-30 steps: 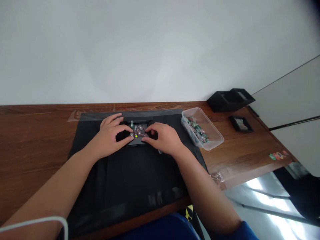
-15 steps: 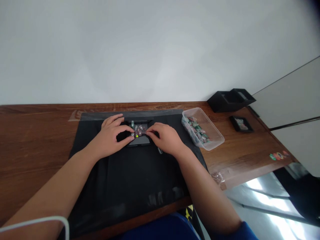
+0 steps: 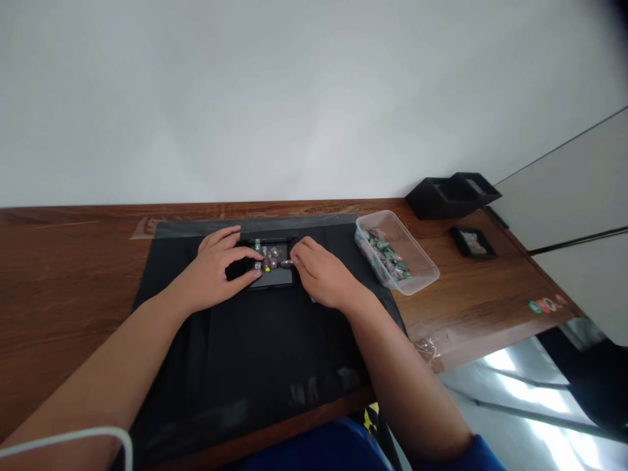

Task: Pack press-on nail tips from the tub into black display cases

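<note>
Small wrapped candies [image 3: 273, 254] lie in a shallow black tray [image 3: 275, 280] on a black mat [image 3: 284, 347]. The right hand [image 3: 324, 271] pinches a candy's end at the tray's right edge. The left hand's [image 3: 209, 268] narrow grip, hold unclear, covers the left edge. Rightward on the wooden worktop [image 3: 456, 301]: a clear tub [image 3: 422, 269] of wrapped candies, a black organiser [image 3: 432, 200].

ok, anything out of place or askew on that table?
No spill visible. Crumpled clear plastic lies at the front edge of the table, right of the black mat; looks like stray wrapping. The clear tub also sits at an angle, across the mat's right edge.
</note>
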`<state>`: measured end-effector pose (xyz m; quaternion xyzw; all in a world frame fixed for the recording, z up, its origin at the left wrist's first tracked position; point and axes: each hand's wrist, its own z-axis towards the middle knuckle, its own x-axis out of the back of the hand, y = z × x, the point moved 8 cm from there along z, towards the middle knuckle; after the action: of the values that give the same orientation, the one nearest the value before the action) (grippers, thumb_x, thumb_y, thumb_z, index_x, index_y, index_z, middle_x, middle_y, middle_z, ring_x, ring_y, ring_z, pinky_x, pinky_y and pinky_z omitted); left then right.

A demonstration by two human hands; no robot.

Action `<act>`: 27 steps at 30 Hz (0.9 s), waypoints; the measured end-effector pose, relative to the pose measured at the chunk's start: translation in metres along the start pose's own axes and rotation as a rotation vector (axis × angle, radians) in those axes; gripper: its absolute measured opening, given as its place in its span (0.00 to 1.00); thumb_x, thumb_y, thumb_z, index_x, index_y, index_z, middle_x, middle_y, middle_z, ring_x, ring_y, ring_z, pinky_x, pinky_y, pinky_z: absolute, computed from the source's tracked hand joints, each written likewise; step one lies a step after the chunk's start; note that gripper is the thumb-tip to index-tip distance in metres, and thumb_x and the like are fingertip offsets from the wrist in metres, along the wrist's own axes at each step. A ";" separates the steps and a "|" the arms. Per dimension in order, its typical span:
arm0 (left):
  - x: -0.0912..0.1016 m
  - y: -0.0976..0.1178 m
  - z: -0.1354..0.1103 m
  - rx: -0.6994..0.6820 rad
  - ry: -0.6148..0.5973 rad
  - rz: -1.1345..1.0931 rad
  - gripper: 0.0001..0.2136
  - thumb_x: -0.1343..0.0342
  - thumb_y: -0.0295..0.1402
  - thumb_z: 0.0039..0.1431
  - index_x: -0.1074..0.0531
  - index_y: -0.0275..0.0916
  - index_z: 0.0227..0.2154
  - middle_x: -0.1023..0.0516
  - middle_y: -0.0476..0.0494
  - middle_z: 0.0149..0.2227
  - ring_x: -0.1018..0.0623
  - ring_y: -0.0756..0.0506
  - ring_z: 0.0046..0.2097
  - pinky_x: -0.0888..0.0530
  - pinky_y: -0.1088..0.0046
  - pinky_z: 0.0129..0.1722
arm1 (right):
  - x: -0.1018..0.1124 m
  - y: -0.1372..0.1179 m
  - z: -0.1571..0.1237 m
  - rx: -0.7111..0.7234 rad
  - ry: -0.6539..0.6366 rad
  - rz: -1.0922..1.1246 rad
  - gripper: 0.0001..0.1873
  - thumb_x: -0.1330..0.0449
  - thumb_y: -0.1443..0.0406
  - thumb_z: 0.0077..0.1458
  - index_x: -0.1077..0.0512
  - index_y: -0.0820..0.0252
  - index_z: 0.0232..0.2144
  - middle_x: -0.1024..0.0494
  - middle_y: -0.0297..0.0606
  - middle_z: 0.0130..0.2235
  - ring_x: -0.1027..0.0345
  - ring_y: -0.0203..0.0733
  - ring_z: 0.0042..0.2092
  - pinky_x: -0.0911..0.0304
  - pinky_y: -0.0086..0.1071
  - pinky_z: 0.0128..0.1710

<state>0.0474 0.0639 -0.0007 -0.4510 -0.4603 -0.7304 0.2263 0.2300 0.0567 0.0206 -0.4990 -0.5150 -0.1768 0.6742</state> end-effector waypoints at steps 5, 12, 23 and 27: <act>0.001 0.001 0.000 -0.003 -0.001 -0.003 0.18 0.45 0.50 0.63 0.19 0.48 0.47 0.21 0.37 0.48 0.38 0.30 0.69 0.42 0.42 0.66 | -0.001 0.001 0.001 -0.045 -0.005 -0.069 0.11 0.53 0.68 0.70 0.30 0.60 0.41 0.27 0.41 0.43 0.31 0.42 0.43 0.39 0.34 0.45; 0.000 -0.001 0.000 -0.008 0.012 -0.003 0.17 0.44 0.49 0.63 0.18 0.50 0.47 0.20 0.38 0.48 0.37 0.30 0.68 0.41 0.42 0.66 | 0.000 0.002 0.005 -0.153 0.052 -0.091 0.06 0.46 0.64 0.68 0.29 0.57 0.42 0.23 0.39 0.43 0.30 0.41 0.38 0.46 0.32 0.34; 0.003 0.002 0.001 -0.019 0.015 -0.028 0.19 0.41 0.53 0.61 0.17 0.48 0.47 0.20 0.36 0.49 0.38 0.31 0.69 0.39 0.45 0.67 | 0.004 -0.002 0.000 -0.063 0.100 -0.018 0.12 0.34 0.58 0.59 0.26 0.56 0.44 0.22 0.34 0.41 0.30 0.38 0.37 0.46 0.31 0.34; 0.002 0.002 0.002 -0.018 0.010 -0.027 0.19 0.41 0.52 0.61 0.18 0.49 0.48 0.20 0.37 0.52 0.39 0.31 0.70 0.39 0.45 0.67 | 0.002 -0.001 0.001 -0.026 0.081 -0.036 0.09 0.38 0.64 0.62 0.23 0.54 0.45 0.22 0.35 0.41 0.30 0.38 0.37 0.45 0.30 0.34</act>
<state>0.0485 0.0647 0.0024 -0.4433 -0.4586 -0.7396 0.2148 0.2291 0.0578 0.0231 -0.4905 -0.4940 -0.2156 0.6847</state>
